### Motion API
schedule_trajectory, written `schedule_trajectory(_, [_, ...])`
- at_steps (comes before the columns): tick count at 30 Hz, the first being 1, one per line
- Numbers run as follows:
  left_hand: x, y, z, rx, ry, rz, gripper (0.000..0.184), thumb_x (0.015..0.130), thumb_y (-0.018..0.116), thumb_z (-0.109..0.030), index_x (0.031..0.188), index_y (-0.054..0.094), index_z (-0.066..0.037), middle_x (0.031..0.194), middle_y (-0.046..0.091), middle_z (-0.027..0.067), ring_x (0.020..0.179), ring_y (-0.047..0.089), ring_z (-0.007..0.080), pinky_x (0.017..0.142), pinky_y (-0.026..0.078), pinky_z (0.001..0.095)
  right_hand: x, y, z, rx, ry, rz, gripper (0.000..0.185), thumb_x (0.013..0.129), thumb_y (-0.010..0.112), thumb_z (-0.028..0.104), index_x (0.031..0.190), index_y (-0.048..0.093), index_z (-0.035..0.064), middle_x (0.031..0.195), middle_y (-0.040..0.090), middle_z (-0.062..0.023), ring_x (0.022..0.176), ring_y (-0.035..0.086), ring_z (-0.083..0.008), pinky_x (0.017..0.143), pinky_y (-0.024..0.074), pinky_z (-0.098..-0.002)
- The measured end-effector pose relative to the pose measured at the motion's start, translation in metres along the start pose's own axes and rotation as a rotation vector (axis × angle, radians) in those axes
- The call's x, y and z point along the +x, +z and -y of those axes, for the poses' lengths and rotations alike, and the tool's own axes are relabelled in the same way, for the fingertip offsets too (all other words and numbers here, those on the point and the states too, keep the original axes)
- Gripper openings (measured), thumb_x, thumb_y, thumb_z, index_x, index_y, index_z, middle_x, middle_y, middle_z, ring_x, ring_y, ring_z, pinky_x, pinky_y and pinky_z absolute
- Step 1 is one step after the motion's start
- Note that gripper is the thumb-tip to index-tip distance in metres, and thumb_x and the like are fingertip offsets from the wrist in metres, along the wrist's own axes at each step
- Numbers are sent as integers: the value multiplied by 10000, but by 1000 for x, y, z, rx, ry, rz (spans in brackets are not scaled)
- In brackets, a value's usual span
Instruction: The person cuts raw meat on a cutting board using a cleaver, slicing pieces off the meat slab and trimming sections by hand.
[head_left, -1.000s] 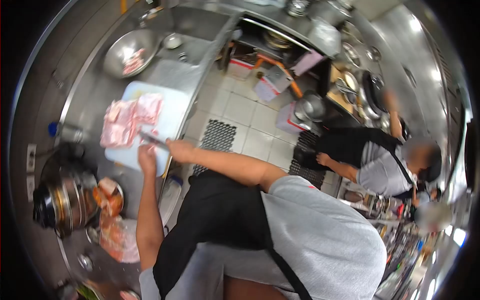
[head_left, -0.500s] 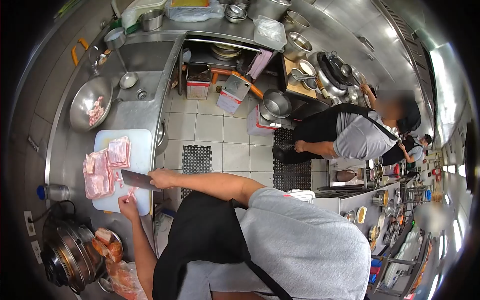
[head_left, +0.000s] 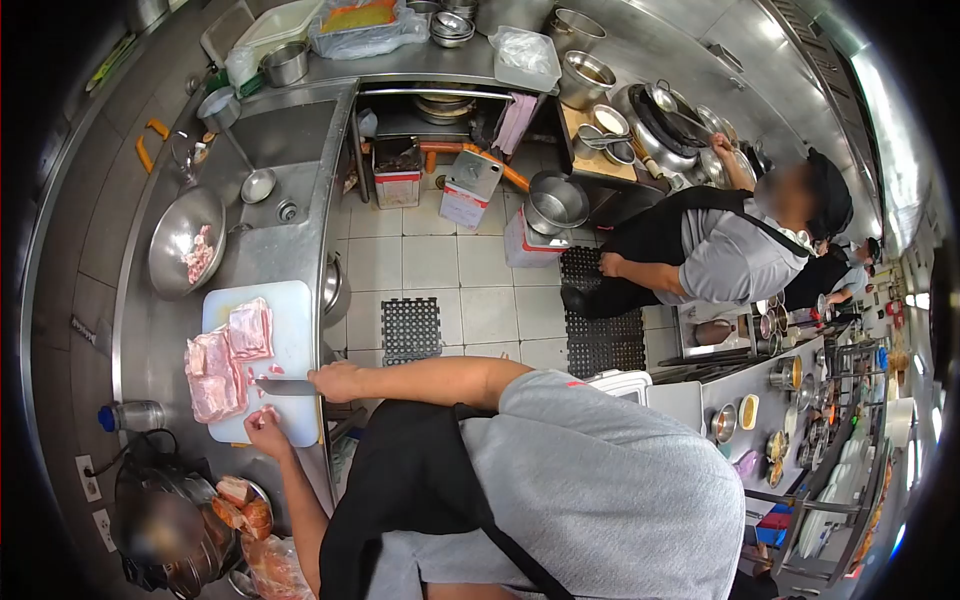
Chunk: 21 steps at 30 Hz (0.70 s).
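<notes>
My right hand (head_left: 338, 382) grips the handle of a cleaver (head_left: 285, 387), whose blade lies over the white cutting board (head_left: 290, 340). Below the blade, near the board's lower edge, my left hand (head_left: 264, 430) has its fingers pinched on a small piece of pink meat (head_left: 262, 413). Two slabs of raw meat are on the board's left part, a larger one (head_left: 214, 378) and a smaller one (head_left: 250, 330) touching it. A few small scraps lie between the slabs and the blade.
A metal bowl (head_left: 187, 243) with meat pieces stands beyond the board, near the sink (head_left: 285, 135) with a ladle (head_left: 257, 186). Orange-brown meat (head_left: 243, 507) and a jar (head_left: 138, 416) are at the lower left. A co-worker (head_left: 730, 240) stands at the stove on the right.
The cleaver's blade now appears narrower, seen more edge-on. My left hand has moved a little away from the blade, with the small meat piece. The camera view has shifted.
</notes>
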<state>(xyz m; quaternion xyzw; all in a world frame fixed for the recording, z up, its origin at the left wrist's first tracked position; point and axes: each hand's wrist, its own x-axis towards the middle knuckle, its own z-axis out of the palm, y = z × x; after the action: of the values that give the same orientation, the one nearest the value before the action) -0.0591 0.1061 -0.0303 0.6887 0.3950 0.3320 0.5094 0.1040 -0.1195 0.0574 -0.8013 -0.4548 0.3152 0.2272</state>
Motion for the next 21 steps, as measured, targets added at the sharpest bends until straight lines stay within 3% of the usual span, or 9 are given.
schedule_trajectory(5, [22, -12, -1, -105, -56, -19, 123, 929, 724, -59, 959, 607, -34, 865, 650, 41, 713, 581, 99, 627, 503, 246, 2, 12, -14, 102, 52, -64, 362, 916, 603, 168, 1234, 609, -6, 1059, 710, -291, 1016, 699, -462, 887, 551, -552])
schedule_trajectory(7, [25, -12, -5, -87, -32, 293, 117, 937, 724, -116, 978, 666, -24, 878, 658, 32, 707, 581, 96, 619, 501, 245, 19, 24, -33, 150, -16, -97, 318, 892, 600, 178, 1145, 669, -2, 963, 713, -310, 944, 709, -462, 848, 564, -548])
schedule_trajectory(9, [23, -11, 13, 367, 18, 449, 277, 963, 674, -212, 1143, 726, -8, 1000, 728, 93, 884, 663, 205, 833, 540, 357, 1, -1, -17, 111, -42, -141, 281, 874, 582, 178, 1031, 701, -22, 952, 721, -283, 905, 714, -451, 790, 570, -546])
schedule_trajectory(11, [-8, -7, -4, 459, 210, 283, 288, 957, 651, -197, 1163, 722, -9, 1172, 702, 183, 1107, 637, 351, 1020, 483, 445, 10, 5, -13, -27, -27, -44, 262, 902, 570, 169, 1040, 689, -20, 955, 718, -266, 885, 708, -447, 767, 556, -561])
schedule_trajectory(12, [-13, -1, 15, 505, 220, 140, 327, 962, 639, -188, 1228, 687, -3, 1230, 670, 209, 1165, 598, 381, 1047, 461, 467, 18, 15, -19, -33, -28, -79, 285, 921, 569, 183, 1092, 663, -25, 980, 711, -278, 904, 701, -453, 781, 549, -558])
schedule_trajectory(13, [-32, 9, -34, 607, 223, 28, 442, 931, 676, -211, 1317, 621, 0, 1298, 625, 221, 1229, 556, 384, 1080, 435, 462, 12, 9, -14, -24, -102, -144, 285, 883, 561, 126, 1073, 660, -63, 925, 711, -306, 888, 717, -466, 779, 572, -559])
schedule_trajectory(16, [-34, 19, -20, 605, 303, -62, 521, 761, 812, -172, 1223, 621, -26, 1153, 625, 193, 1088, 571, 394, 987, 455, 487, -6, -20, 13, 16, -107, -187, 328, 995, 511, 218, 1181, 562, -48, 902, 685, -353, 893, 674, -537, 830, 517, -626])
schedule_trajectory(19, [-28, 12, -22, 620, 250, 44, 377, 773, 673, 4, 1147, 687, -40, 1139, 641, 185, 1082, 586, 396, 964, 474, 470, -5, -26, 30, -61, -84, -107, 293, 1033, 508, 255, 1196, 534, 12, 887, 689, -344, 878, 672, -541, 816, 509, -635])
schedule_trajectory(21, [-26, 13, -21, 540, 231, -67, 296, 786, 679, -14, 1081, 698, -31, 1128, 642, 189, 1100, 581, 400, 959, 483, 474, -2, -33, 43, -162, -72, -52, 279, 1037, 504, 247, 1186, 522, 12, 880, 692, -335, 872, 673, -540, 809, 510, -633])
